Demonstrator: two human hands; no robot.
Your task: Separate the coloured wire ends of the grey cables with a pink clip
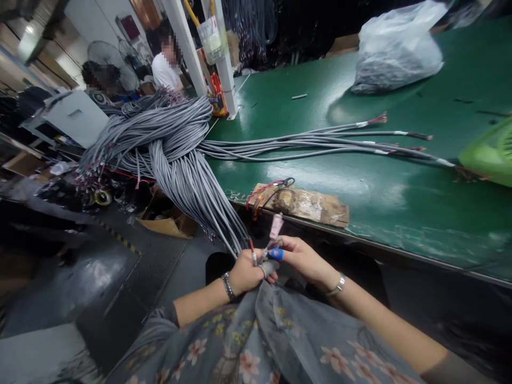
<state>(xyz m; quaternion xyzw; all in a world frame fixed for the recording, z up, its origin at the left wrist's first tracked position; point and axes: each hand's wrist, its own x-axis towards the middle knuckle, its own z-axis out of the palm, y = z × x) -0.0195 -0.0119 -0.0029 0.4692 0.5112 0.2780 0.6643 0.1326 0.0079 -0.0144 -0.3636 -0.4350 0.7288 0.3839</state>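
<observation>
In front of my lap my left hand (246,273) is closed around the end of a grey cable, with tape on a finger. An orange-and-white slim piece (253,252) sticks up beside it. My right hand (300,258), with blue tape (276,254) on a digit, pinches at the same cable end, close to the left fingers. A pale pink piece (276,226) stands up above the right fingertips; its kind is unclear. The thin wires between the hands are mostly hidden. A thick bundle of grey cables (200,181) hangs from the bench towards my left hand.
Several grey cables (280,144) with stripped ends lie along the green bench (320,186). Near its edge sits a worn wooden board (320,208) with red and black leads. A plastic bag (400,53) and a green basket (492,152) are farther right. People are at the back left.
</observation>
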